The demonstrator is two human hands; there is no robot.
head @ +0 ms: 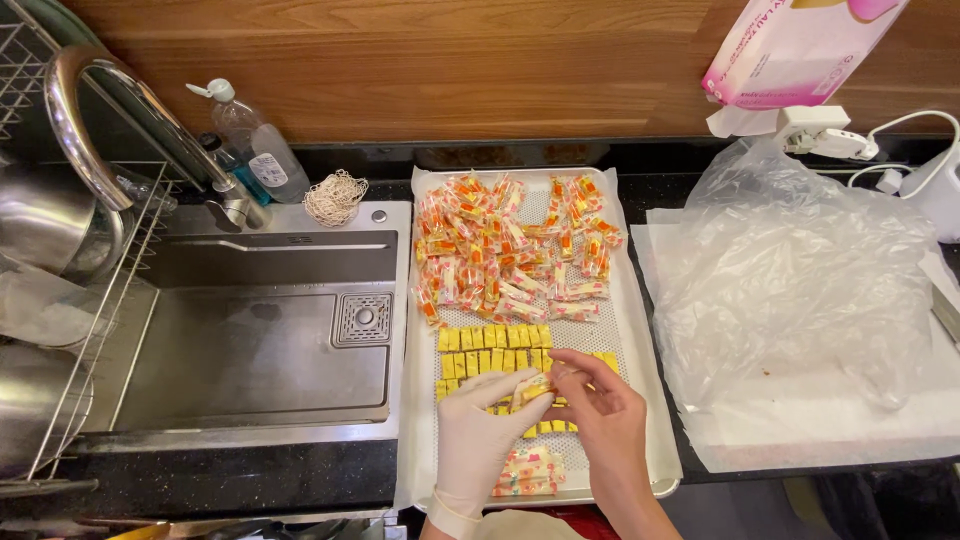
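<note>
The person's left hand (487,425), in a pale glove, and the bare right hand (600,410) meet over the near half of a white perforated tray (640,400). Between their fingertips sits one small yellow candy piece (535,388), partly folded into a wrapper. Both hands are closed on it in a pinch, thumbs and forefingers pressing from opposite sides, which looks like the hold needed to twist or fold the paper around the piece. How tightly each finger grips cannot be told, as the fingers overlap.

Just beyond the pinch, rows of bare yellow cut pieces (490,350) lie flat and side by side on the tray, likely so that each can be picked up singly. Further beyond the pinch, a heap of wrapped candies (510,250) in orange and white paper fills the far half, kept apart from the unwrapped rows. Just below the hands, toward the person, a small stack of wrappers (528,470) rests on the tray's near edge, within easy reach of the left hand.

To the right of the hands lies a crumpled clear plastic bag (800,270) on white paper. To the left is a steel sink (260,330) with a curved tap (90,110).
</note>
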